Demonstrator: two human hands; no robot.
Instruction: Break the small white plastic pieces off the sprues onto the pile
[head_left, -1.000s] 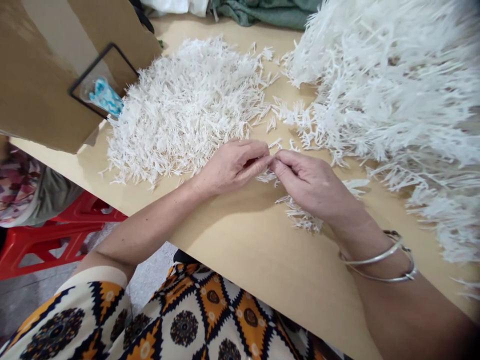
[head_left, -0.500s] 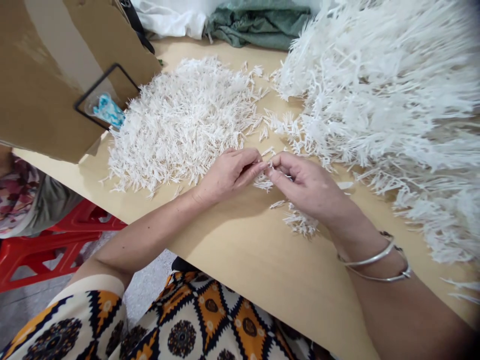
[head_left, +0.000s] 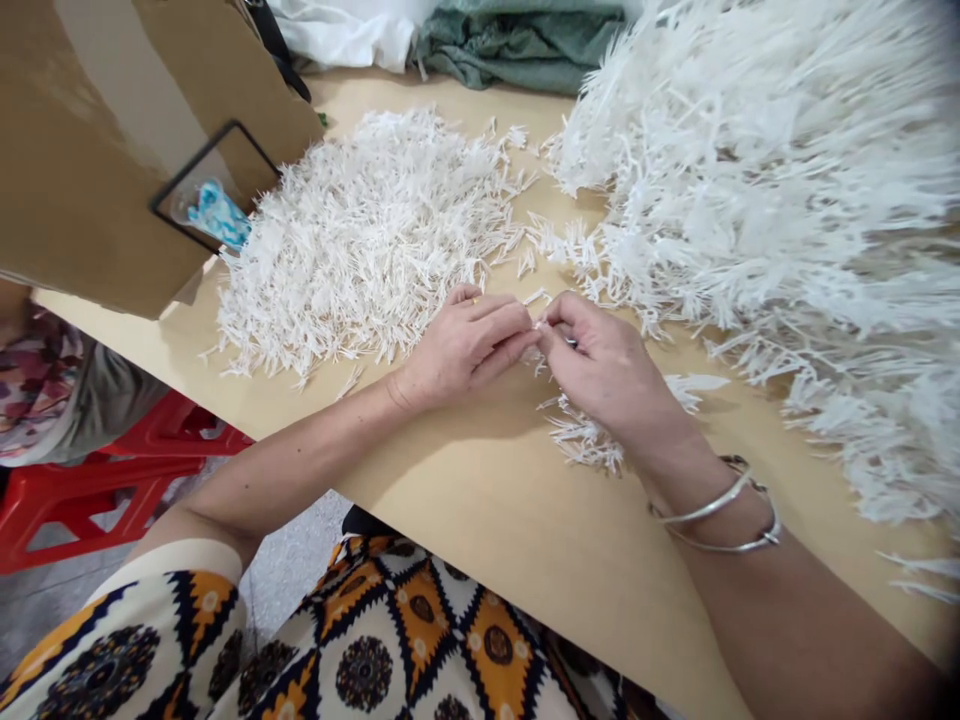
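Observation:
My left hand is closed in a pinch over the table. Its fingertips meet those of my right hand, also pinched. Between them shows a small white branched piece, mostly hidden by the fingers. A small dark glint sits at my right hand's curled fingers; what it is I cannot tell. Beneath my right hand lie several loose white sprigs. White fronds poke out beyond its wrist. Just past my left hand spreads a wide heap of short white sprigs.
A taller pile of long white fronds fills the right side. At the left stands a cardboard box, with a black frame and blue-white cup beside it. Green cloth lies at the back. Red stools and another person's clothing show left.
My right hand and its bangles have shifted a little left, the wrist turning. More white frond shows beyond the right wrist. My left hand stays almost in place, fingers still pinched.

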